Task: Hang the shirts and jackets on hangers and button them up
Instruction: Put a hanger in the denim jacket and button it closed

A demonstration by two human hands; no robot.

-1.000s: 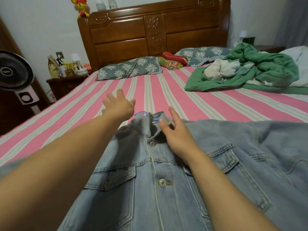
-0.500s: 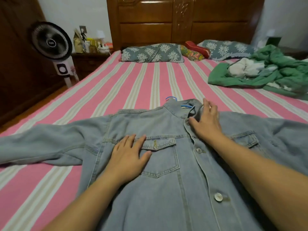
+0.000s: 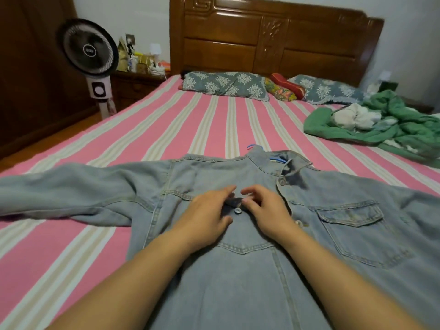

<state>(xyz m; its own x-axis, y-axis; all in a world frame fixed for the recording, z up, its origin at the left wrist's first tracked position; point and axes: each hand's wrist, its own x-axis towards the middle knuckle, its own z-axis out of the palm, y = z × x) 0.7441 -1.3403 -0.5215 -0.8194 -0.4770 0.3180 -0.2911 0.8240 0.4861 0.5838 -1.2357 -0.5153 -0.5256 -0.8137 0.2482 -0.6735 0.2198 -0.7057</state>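
- The fingers of the right hand are curled, their tips pressed together on the front edge of the denim jacket just above a button.
- The fingers of the left hand lie almost straight and slightly spread on the cloth across from them, thumb beside the same button; whether they pinch the fabric cannot be told.
- Both hands meet at mid-chest of the jacket, with the button between them.
- The jacket lies face up on the bed, one sleeve stretched out to the left, and a chest pocket showing to the right of the hands.
- Its top button sits at the collar, which lies partly open.
- A blue hanger shows inside the collar, its hook poking out onto the pink striped sheet.
- A heap of green and white clothes lies well apart on the right side of the bed.
- Two patterned pillows rest against the wooden headboard.
- A fan stands on the floor to the left of the bed, next to a cluttered nightstand.
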